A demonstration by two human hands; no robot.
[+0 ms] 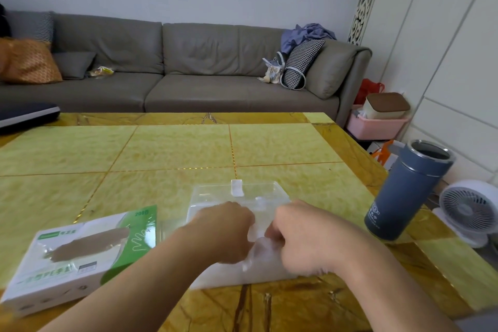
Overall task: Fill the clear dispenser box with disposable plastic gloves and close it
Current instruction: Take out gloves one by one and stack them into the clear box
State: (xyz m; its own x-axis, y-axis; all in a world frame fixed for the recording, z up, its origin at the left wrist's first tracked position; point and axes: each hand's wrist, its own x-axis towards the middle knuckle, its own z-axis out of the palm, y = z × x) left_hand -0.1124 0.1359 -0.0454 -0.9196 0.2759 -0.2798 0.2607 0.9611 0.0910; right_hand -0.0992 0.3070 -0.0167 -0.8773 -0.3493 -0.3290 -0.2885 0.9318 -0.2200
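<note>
The clear box (239, 194) sits open on the yellow surface (167, 153), with a pile of thin gloves (258, 264) in front. Both hands, left (226, 232) and right (301, 234), pinch the gloves. A green glove pack (78, 256) lies left, a blue cup (407, 191) right

I have one view only, from the camera on the person's head. It looks forward and down across the bench (188, 148) toward the sofa (188, 62) and far wall. The hands sit close under the lens, low in the picture; the wide angle bends the edges.
</note>
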